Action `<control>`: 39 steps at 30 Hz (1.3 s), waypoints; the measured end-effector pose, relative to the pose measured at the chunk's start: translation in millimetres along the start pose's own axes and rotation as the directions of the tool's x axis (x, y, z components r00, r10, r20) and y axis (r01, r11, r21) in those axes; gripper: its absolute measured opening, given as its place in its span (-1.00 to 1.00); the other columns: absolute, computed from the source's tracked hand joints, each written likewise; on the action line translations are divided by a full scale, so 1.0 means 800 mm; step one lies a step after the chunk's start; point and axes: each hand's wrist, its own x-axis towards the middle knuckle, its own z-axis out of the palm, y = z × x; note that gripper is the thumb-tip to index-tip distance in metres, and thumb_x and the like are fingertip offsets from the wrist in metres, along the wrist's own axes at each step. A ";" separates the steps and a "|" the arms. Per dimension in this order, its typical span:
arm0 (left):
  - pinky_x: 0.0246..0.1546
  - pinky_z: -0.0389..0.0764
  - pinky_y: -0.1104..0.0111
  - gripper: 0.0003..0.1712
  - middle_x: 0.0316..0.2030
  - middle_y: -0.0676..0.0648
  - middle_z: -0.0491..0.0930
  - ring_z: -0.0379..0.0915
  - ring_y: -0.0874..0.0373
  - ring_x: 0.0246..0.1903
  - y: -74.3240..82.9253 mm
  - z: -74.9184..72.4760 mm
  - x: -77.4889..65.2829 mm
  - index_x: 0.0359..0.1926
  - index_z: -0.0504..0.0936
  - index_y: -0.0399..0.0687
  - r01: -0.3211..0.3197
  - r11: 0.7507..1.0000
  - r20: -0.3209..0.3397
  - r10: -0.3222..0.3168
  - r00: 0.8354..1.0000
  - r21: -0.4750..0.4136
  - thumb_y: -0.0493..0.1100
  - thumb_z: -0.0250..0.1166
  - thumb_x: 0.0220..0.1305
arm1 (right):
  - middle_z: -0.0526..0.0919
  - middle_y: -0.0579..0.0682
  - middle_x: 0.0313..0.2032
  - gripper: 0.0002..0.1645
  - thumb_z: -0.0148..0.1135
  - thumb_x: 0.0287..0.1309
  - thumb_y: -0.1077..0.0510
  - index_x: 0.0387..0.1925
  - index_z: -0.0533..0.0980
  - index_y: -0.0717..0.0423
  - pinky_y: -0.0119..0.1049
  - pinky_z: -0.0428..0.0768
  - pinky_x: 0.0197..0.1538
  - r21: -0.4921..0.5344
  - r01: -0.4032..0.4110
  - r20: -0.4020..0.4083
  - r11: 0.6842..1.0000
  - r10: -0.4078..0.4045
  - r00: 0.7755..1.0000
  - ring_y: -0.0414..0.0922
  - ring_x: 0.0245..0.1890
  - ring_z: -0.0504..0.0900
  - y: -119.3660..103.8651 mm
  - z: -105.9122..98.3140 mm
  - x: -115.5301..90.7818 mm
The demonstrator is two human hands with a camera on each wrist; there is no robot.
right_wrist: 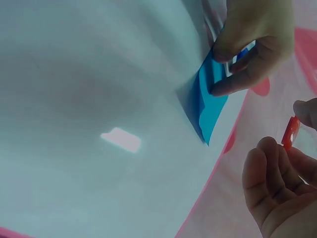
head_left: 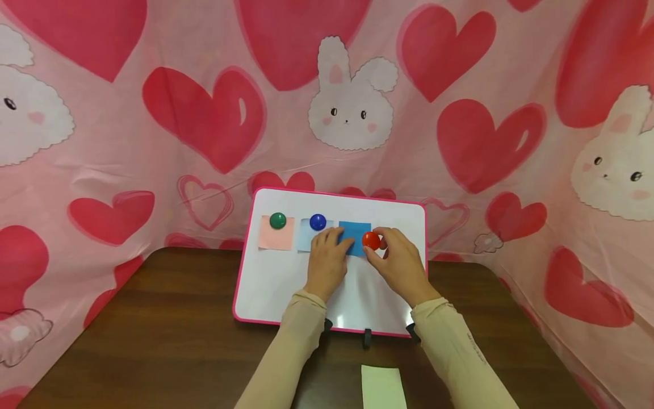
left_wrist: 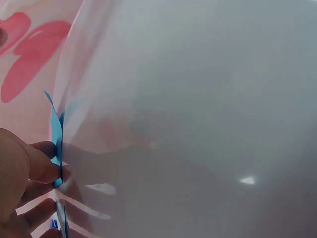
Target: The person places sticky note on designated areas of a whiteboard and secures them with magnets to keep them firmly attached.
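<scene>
A whiteboard (head_left: 286,284) with a pink rim leans on the table. My left hand (head_left: 325,262) presses a darker blue paper note (head_left: 356,228) to the board, thumb and forefinger on its left part. In the right wrist view the lower edge of that blue note (right_wrist: 210,114) lifts off the surface. My right hand (head_left: 402,264) pinches a round red magnet (head_left: 371,241) between thumb and fingers, in front of the note's right side. In the right wrist view the red magnet (right_wrist: 290,133) is held apart from the board.
A green magnet (head_left: 278,220) sits on a pink note (head_left: 276,240), and a dark blue magnet (head_left: 318,221) on a light blue note (head_left: 304,241), partly behind my left hand. A pale green paper (head_left: 383,389) lies on the brown table (head_left: 153,341). Heart-and-rabbit cloth (head_left: 204,34) surrounds the table.
</scene>
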 end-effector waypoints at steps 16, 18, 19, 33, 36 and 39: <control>0.36 0.26 0.01 -0.66 0.25 -0.13 0.49 0.30 -0.09 0.29 -0.001 -0.002 0.002 0.13 0.71 0.04 0.018 1.000 0.040 -0.019 0.999 0.023 -0.22 0.33 0.36 | 0.62 0.14 -0.15 -0.46 0.42 0.23 0.03 0.13 0.52 0.25 -0.04 0.62 -0.09 -0.043 -0.108 0.090 0.993 0.112 0.990 0.05 -0.20 0.58 0.005 0.029 0.055; 0.36 0.26 0.00 -0.66 0.25 -0.13 0.49 0.31 -0.09 0.29 -0.001 -0.002 0.002 0.13 0.71 0.04 0.017 1.000 0.043 -0.018 0.999 0.026 -0.22 0.33 0.36 | 0.62 0.15 -0.11 -0.44 0.41 0.25 0.02 0.15 0.51 0.24 -0.02 0.61 -0.01 -0.047 -0.138 0.120 0.989 0.143 0.982 0.06 -0.15 0.58 0.006 0.033 0.059; 0.36 0.26 0.01 -0.66 0.25 -0.13 0.49 0.31 -0.09 0.29 -0.001 -0.002 0.002 0.13 0.71 0.04 0.016 1.000 0.043 -0.017 0.999 0.027 -0.22 0.33 0.36 | 0.62 0.15 -0.08 -0.44 0.41 0.25 0.01 0.16 0.50 0.23 -0.01 0.61 0.02 -0.052 -0.152 0.135 0.987 0.158 0.978 0.06 -0.13 0.59 0.007 0.035 0.060; 0.35 0.27 0.02 -0.63 0.26 -0.12 0.47 0.29 -0.08 0.31 0.002 0.000 -0.002 0.16 0.70 0.07 0.008 0.999 0.069 -0.011 0.998 0.034 -0.20 0.33 0.36 | 0.61 0.20 -0.05 -0.44 0.37 0.29 0.02 0.17 0.47 0.26 0.05 0.57 0.10 -0.138 -0.182 0.176 0.974 0.205 0.963 0.11 -0.07 0.60 0.027 0.053 0.064; 0.36 0.27 0.03 -0.64 0.26 -0.11 0.48 0.29 -0.08 0.31 0.002 -0.001 -0.001 0.15 0.70 0.06 0.011 0.999 0.060 -0.013 0.998 0.040 -0.20 0.33 0.36 | 0.60 0.20 -0.05 -0.44 0.38 0.28 0.03 0.17 0.48 0.25 0.06 0.56 0.12 -0.132 -0.170 0.168 0.976 0.191 0.967 0.12 -0.06 0.59 0.026 0.055 0.067; 0.35 0.27 0.03 -0.65 0.26 -0.11 0.48 0.29 -0.08 0.30 0.000 -0.003 0.000 0.14 0.71 0.06 0.012 0.999 0.052 -0.014 0.999 0.043 -0.21 0.33 0.35 | 0.59 0.20 -0.04 -0.43 0.39 0.28 0.03 0.18 0.47 0.24 0.06 0.56 0.13 -0.132 -0.180 0.170 0.975 0.201 0.965 0.12 -0.05 0.59 0.024 0.058 0.070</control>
